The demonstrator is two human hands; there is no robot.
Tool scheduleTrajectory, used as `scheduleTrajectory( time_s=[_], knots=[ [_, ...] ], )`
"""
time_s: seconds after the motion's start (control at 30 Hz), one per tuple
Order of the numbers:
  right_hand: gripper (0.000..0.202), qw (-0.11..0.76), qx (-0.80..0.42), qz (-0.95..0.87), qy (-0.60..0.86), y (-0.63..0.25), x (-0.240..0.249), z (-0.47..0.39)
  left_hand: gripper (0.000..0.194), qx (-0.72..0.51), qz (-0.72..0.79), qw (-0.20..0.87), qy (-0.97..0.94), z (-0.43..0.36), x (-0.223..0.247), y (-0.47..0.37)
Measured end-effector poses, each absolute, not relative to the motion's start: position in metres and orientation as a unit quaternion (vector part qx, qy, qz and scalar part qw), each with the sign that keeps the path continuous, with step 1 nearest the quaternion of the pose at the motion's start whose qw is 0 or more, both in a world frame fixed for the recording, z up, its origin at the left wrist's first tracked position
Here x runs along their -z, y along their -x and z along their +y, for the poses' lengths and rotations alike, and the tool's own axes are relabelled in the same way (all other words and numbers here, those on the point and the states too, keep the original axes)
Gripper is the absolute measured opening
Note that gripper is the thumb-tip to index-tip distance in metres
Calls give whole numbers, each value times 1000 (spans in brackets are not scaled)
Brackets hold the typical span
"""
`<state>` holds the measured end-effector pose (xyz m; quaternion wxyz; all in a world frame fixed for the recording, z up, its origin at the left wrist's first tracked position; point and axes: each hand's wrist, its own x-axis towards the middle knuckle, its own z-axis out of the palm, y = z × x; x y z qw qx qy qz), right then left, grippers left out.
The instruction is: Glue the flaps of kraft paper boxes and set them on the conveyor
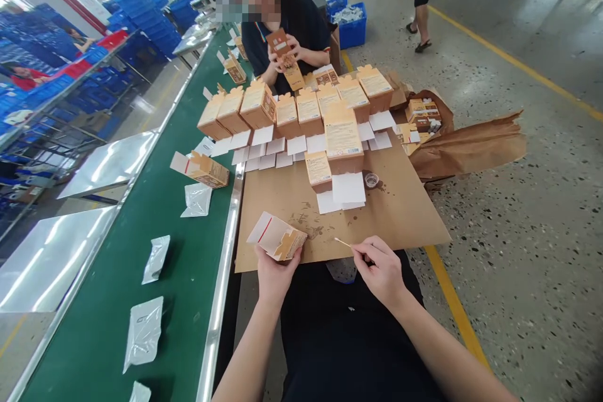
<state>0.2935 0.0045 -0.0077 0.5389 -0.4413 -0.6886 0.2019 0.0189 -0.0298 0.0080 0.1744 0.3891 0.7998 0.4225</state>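
Note:
My left hand (277,273) grips a small brown-and-cream carton (277,237), tilted, with its white flap raised to the left. Pinched in my right hand (380,267) is a cotton swab (342,242), its tip pointing left toward the carton but apart from it. Both hands are at the near edge of a cardboard sheet (391,220). Wet-looking dark marks spot the sheet beyond the carton. A small clear dish (372,180) rests on it, right of a group of standing cartons (342,135) with white flaps hanging open.
A green conveyor belt (183,276) runs along the left, carrying silver pouches (146,330) and an open carton (207,169). Across the sheet a co-worker (301,25) holds a carton. A torn brown paper bag (466,151) with boxes lies at right. Blue crates (348,28) stand behind.

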Motion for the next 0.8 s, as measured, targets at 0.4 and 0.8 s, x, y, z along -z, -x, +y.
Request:
scheduleTrajectory(
  time_s=[0.4,0.8],
  knots=[
    [21,563,-188,-681,428,-309,3,15,98,-495,853,59,-154,-85,-27,157],
    [20,560,-165,-659,475,-346,-2,17,60,-567,745,74,-343,-29,-11,51]
  ],
)
